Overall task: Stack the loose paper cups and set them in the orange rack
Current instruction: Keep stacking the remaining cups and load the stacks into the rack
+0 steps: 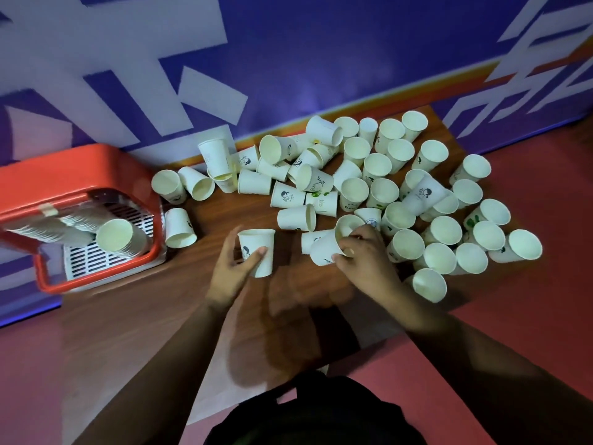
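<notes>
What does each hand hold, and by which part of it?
The left hand grips an upright white paper cup by its side wall. The right hand grips a tilted white paper cup, also by its side wall.

A blue-violet wall [321, 43] fills the view from 9 to 2 o'clock, painted with big white lettering [134, 59] and an orange stripe [401, 93] along its foot. A brown wood-grain table [128, 316] crosses the centre. Dull red floor [545, 187] lies at 3 and 7 o'clock. The light is dim.

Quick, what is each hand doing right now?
Left hand: holds an upright paper cup.
Right hand: grips a tilted cup.
</notes>
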